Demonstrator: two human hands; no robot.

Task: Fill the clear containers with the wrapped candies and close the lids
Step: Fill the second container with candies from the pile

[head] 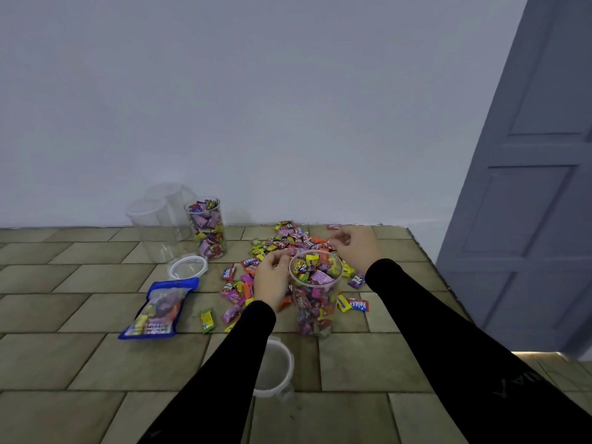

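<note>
While both hands [272, 277] [355, 241] flank the nearly full container [315, 293], their curled fingers seemingly pinch candies [288, 238].

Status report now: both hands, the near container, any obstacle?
Left hand at near container rim, right hand picking in candy pile. Container nearly full, no lid on. Nothing blocking.

Both hands [272, 277] [357, 243] gather candies [290, 240] beside the open, nearly full container [315, 293]

L sleeve [224, 373] hides part of near lid [278, 366]; wrapper print mostly too blurry.
</note>
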